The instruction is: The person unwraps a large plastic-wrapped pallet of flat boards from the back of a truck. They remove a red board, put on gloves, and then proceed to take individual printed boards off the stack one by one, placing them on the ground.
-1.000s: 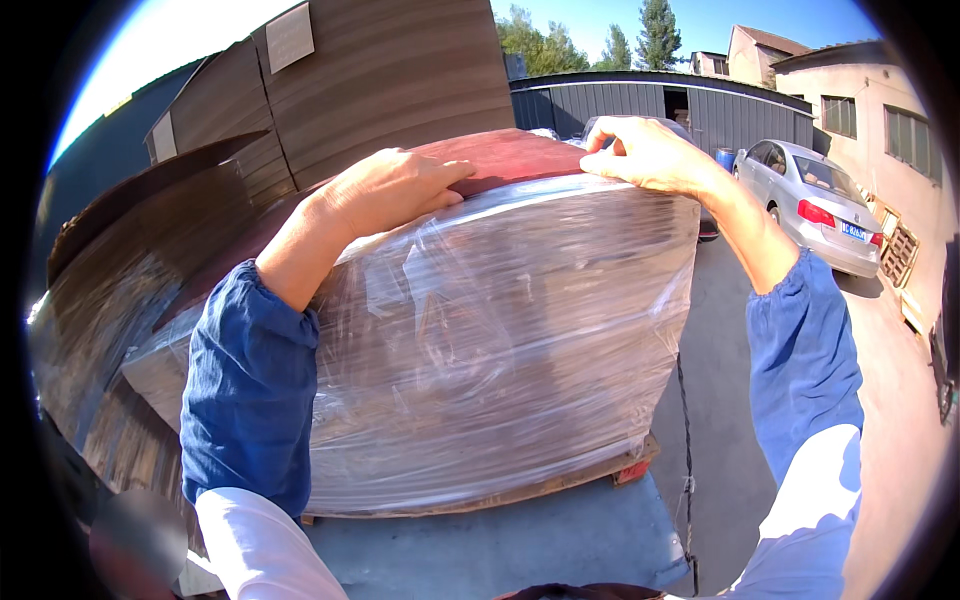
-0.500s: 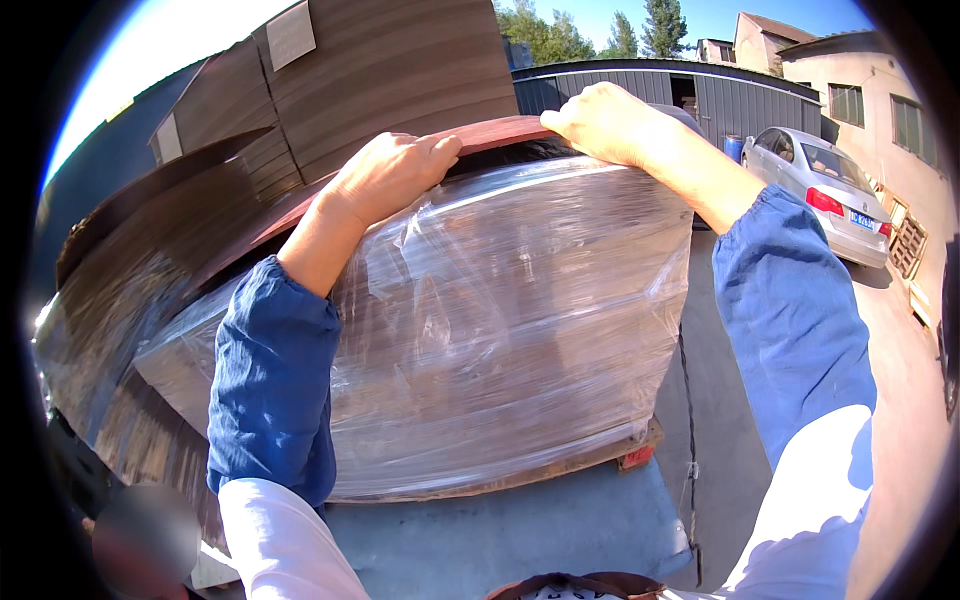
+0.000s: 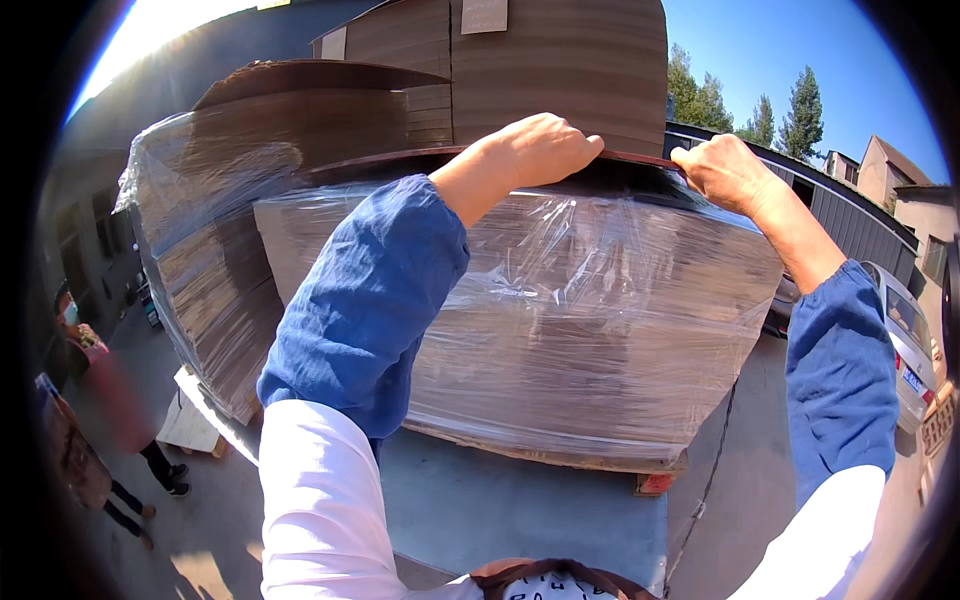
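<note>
A tall stack of brown sheets wrapped in clear plastic film (image 3: 590, 320) stands on a pallet in front of me. Its top sheet (image 3: 400, 157) is dark reddish brown and its near edge is raised off the stack. My left hand (image 3: 535, 150) is closed over that edge near the middle. My right hand (image 3: 725, 170) grips the same edge further right. Both forearms wear blue sleeve covers over white sleeves.
A second wrapped stack (image 3: 215, 230) stands at the left, and a taller stack of sheets (image 3: 540, 70) behind. A person (image 3: 95, 420) stands at the far left. A white car (image 3: 905, 340) is parked at the right on the concrete yard (image 3: 520, 510).
My view has swung left and upward. Both hands have stayed on the top sheet's edge, and the sheet's near edge now sits higher off the wrapped stack.
</note>
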The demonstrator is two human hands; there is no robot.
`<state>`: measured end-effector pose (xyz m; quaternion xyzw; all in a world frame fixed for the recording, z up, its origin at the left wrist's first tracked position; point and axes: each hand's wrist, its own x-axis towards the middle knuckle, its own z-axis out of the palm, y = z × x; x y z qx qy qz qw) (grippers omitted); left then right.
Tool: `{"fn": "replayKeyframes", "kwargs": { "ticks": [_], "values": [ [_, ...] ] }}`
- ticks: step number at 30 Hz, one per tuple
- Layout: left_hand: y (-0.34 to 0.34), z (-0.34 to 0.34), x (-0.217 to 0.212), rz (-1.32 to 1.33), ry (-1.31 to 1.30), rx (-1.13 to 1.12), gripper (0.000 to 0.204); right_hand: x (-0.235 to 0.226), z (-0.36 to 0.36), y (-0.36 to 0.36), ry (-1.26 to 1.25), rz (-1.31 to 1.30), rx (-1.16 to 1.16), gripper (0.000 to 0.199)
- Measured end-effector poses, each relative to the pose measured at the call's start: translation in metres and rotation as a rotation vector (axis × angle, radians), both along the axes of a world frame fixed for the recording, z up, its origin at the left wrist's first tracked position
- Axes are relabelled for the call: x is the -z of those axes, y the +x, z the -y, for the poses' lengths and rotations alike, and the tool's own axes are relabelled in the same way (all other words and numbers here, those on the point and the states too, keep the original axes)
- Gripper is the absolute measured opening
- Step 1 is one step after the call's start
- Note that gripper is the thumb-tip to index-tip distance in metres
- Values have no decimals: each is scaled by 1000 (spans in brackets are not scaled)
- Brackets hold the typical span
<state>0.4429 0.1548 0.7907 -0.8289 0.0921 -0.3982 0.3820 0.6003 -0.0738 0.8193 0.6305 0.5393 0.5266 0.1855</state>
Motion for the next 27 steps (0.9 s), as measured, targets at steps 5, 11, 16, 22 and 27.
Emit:
{"fn": "replayKeyframes", "kwargs": {
  "ticks": [5, 11, 16, 22, 27],
  "values": [
    [-82, 1, 18, 46, 11, 10, 12, 8, 14, -99, -29, 86, -82, 9],
    [-125, 31, 83, 138, -52, 280, 31, 67, 68, -157, 8, 91, -161, 14],
    [-114, 19, 75, 169, -222, 250, 28, 69, 79, -159, 97, 84, -151, 14],
    [-120, -26, 80, 172, -435, 133, 23, 74, 65, -152, 137, 143, -156, 14],
    [-124, -43, 76, 124, -447, 35, 27, 75, 48, -147, 124, 169, -152, 12]
  ]
}}
